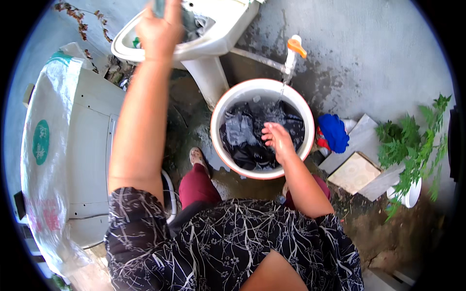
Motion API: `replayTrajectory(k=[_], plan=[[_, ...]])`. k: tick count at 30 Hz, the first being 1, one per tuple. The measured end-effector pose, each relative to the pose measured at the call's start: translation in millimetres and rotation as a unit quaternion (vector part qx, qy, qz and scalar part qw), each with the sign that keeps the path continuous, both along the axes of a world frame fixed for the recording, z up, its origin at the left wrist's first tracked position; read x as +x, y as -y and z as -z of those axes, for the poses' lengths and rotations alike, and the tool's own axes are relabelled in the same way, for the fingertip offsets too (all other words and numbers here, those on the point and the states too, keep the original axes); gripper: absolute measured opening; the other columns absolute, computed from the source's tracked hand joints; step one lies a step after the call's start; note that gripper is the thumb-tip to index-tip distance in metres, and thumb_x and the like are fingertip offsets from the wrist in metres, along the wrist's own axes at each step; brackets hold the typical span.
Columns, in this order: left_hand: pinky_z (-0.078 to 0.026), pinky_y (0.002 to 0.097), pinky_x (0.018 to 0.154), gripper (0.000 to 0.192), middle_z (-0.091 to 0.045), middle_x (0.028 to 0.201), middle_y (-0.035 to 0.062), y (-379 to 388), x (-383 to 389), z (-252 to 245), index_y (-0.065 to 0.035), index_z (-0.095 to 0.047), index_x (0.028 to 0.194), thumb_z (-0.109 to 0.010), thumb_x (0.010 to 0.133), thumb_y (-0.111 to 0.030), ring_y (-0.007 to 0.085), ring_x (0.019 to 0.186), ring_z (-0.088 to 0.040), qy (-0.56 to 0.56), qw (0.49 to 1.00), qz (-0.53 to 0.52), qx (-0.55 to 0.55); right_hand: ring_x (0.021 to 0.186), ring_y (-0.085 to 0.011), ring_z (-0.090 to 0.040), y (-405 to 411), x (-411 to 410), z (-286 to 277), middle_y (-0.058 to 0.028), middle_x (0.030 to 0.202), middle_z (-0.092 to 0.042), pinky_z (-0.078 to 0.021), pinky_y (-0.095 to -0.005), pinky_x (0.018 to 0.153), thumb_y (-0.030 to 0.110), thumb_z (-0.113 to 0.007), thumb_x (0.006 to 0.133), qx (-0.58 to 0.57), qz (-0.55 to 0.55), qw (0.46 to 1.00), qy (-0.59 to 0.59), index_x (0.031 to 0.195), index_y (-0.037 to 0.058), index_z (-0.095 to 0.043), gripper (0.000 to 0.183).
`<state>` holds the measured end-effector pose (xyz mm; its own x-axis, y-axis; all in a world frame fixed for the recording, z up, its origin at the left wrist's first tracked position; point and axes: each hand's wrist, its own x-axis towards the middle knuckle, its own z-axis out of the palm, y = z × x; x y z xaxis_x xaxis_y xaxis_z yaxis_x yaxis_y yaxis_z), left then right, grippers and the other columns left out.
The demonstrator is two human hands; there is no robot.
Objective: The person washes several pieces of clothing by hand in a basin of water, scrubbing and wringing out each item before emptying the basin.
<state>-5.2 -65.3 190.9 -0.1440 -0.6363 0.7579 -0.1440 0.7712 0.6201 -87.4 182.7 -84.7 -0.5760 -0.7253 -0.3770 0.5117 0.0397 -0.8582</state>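
My left hand [160, 31] is raised over the white ceramic washbasin [129, 42], blurred. Between its fingers is a grey-green thing [158, 8], cut off by the top edge and too unclear to name. Grey wet cloth [194, 25] lies in the basin behind the hand. My right hand [277, 140] hovers, fingers apart and holding nothing, above a round white tub [215, 134] with an orange rim. Dark clothes [251, 156] soak in the tub's water, with a lighter grey piece [240, 129] on top. Water runs into it from a tap [291, 54] with an orange handle.
To the left stands a white appliance [91, 145] under a plastic cover [47, 109]. The basin's pedestal [207, 76] is beside the tub. On the right are a blue cloth [333, 132], tiles [355, 172], a leafy plant [404, 142] and a white pot [413, 192]. The floor is wet.
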Motion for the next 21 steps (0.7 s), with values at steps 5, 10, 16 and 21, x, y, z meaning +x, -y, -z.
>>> replayTrajectory(k=[5,10,16,21], plan=[[-0.031,0.0379,0.098,0.101,-0.038,0.129,0.028,86.8,51.2,22.1,0.0021,-0.037,0.129,-0.066,0.059,-0.065,0.0355,0.121,-0.037,0.253,0.95,-0.182,0.036,0.093,-0.0251,-0.055,-5.8,-27.9,50.6,-0.0122,0.101,-0.058,-0.0423,-0.0342,0.085,0.016,-0.068,0.071,0.121,0.095,0.892,-0.424,0.106,0.0056,-0.057,0.038],[-0.026,0.0479,0.101,0.071,-0.033,0.132,0.0249,-19.2,38.0,95.1,-0.0009,-0.039,0.127,-0.072,0.069,-0.028,0.0401,0.123,-0.032,0.115,0.933,-0.025,-0.34,0.125,-0.0354,-0.029,-25.3,-50.6,52.3,-0.0187,0.136,-0.032,-0.0266,-0.0401,0.102,0.034,-0.071,0.066,0.313,0.053,0.801,-0.508,0.134,0.0167,-0.034,0.079],[-0.016,0.0537,0.103,0.092,-0.01,0.145,0.0186,-117.9,49.8,243.9,-0.0153,-0.024,0.138,-0.071,0.065,-0.045,0.0392,0.133,-0.009,0.552,0.795,0.253,0.019,0.131,-0.0389,-0.016,1.8,-26.9,30.8,-0.0191,0.143,-0.018,-0.0211,-0.0507,0.103,0.063,-0.066,0.06,0.369,-0.35,0.737,-0.445,0.141,0.0251,-0.016,0.102],[-0.011,0.061,0.101,0.099,0.002,0.148,0.0125,-131.0,24.8,263.9,-0.0237,-0.012,0.142,-0.066,0.066,-0.058,0.0376,0.134,-0.002,0.756,0.602,0.227,0.119,0.125,-0.0293,-0.036,7.6,-29.1,37.6,-0.0124,0.136,-0.037,-0.029,-0.0417,0.101,0.054,-0.06,0.071,0.477,-0.398,0.611,-0.491,0.134,0.0155,-0.036,0.077]])
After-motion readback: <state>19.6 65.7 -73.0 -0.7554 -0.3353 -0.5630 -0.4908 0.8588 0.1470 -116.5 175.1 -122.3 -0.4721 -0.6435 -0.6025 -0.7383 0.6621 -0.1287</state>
